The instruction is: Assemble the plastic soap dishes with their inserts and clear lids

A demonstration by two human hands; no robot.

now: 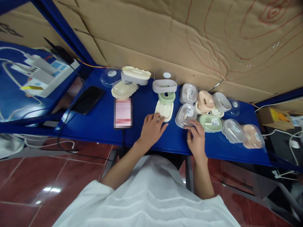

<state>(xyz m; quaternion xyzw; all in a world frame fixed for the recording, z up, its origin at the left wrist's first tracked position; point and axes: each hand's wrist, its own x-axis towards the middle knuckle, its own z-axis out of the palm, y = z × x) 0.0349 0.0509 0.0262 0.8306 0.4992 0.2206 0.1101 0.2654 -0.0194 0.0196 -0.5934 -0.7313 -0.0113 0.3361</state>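
Note:
My left hand [152,128] lies palm down with fingers apart, its fingertips at the near edge of a cream soap dish tray [164,110]. Just beyond that tray sit a green soap dish piece [166,98] and a grey one [164,86], with a clear lid [165,75] behind. My right hand [197,136] is open, its fingers over the near right corner of a grey soap box [186,116] under a clear lid; I cannot tell how firmly they touch. Beside it is a green lidded soap box [210,123].
More soap boxes stand on the right: grey [188,93], orange [205,101], grey [233,130] and orange [252,136]. To the left are a lit phone [123,113], a dark phone [88,100], cream soap dish parts [124,88] and a power strip [56,77]. A cardboard wall [151,41] closes the back.

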